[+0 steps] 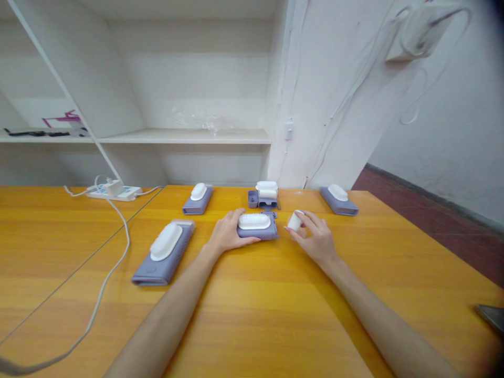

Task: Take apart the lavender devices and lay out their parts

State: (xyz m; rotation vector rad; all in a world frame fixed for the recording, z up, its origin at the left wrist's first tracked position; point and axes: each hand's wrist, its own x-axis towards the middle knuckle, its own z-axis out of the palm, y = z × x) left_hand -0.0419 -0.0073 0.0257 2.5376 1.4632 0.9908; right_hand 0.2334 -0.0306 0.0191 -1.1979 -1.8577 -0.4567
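Observation:
My left hand (229, 231) is closed around the left end of a purple-grey holder (258, 234) lying on the table. On top of this holder sits a white oval brush (254, 221) with a bristly surface. To its right, my right hand (315, 239) pinches a small white cylinder (295, 221), tilted and apart from the holder. Just behind the holder stands an opened purple-grey case (268, 201) with white rounded pieces (266, 189) on it. A small purple-grey box (252, 198) touches its left side.
More purple-grey holders with white oval tops lie at near left (157, 268), back left (197, 203) and back right (340, 203). A power strip (128, 193) with a white cable (125, 247) lies on the left. A dark flat object (492, 316) is at the right edge.

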